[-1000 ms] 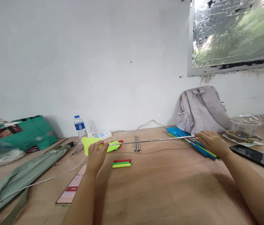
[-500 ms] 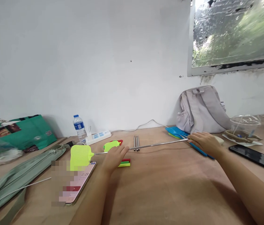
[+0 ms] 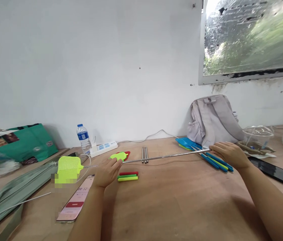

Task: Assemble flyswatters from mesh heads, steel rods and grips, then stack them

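Observation:
A fly swatter with a neon-yellow mesh head point(image 3: 68, 169) and a long thin metal rod point(image 3: 166, 156) stretches across the wooden table. My left hand point(image 3: 106, 172) grips the rod near the head end. My right hand point(image 3: 230, 154) pinches the rod's far end, above a bundle of blue and green swatter handles point(image 3: 216, 161). Just beyond my left hand lie green and red swatter heads point(image 3: 121, 155). Red, green and yellow handle grips point(image 3: 128, 176) lie beside my left hand. Short metal tubes point(image 3: 144, 154) sit under the rod.
A phone point(image 3: 75, 202) lies front left by a grey-green bag point(image 3: 11, 197). At the back stand a water bottle point(image 3: 83, 138), a power strip point(image 3: 103, 148), a green bag point(image 3: 23, 142) and a grey backpack point(image 3: 213, 118). A plastic bowl point(image 3: 257, 137) and a dark tablet point(image 3: 278, 172) are right.
The rod has lengthened: the yellow head slid left, away from my left hand. My left hand went right along the rod, then back left. My right hand stayed at the far end.

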